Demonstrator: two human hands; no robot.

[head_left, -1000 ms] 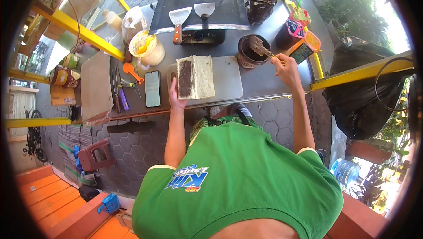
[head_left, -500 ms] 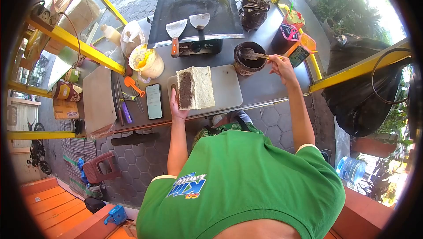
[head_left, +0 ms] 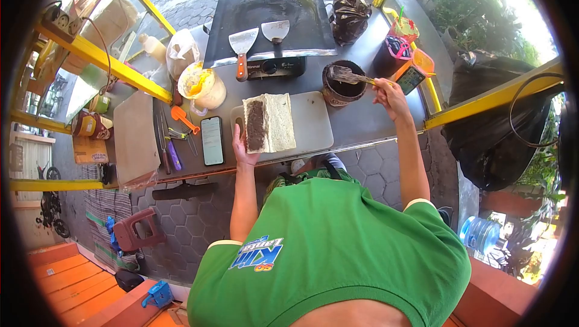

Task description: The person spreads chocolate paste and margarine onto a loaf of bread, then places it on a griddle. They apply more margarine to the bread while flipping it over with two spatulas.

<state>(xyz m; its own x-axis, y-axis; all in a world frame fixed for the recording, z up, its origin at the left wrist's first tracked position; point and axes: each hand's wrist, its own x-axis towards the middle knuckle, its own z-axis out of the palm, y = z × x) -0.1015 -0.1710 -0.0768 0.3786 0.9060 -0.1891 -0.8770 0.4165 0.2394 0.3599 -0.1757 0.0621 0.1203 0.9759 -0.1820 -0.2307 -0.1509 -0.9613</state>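
While the left hand (head_left: 241, 146) stays open and flat against the pale bread block (head_left: 277, 123) on the white board (head_left: 313, 123), the right hand (head_left: 391, 95), its grip closed on the thin flat spreader (head_left: 345, 75), has laid it flatter across the round brown tub (head_left: 338, 91), likely scooping paste.

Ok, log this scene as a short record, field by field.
left hand: against the near left edge of the bread
right hand: grips the handle of a brush
brush: head at the mouth of the dark tub
bread: on the cutting board; left strip coated with dark spread, rest bare
behind: griddle with two scrapers on it
left of board: phone, face up
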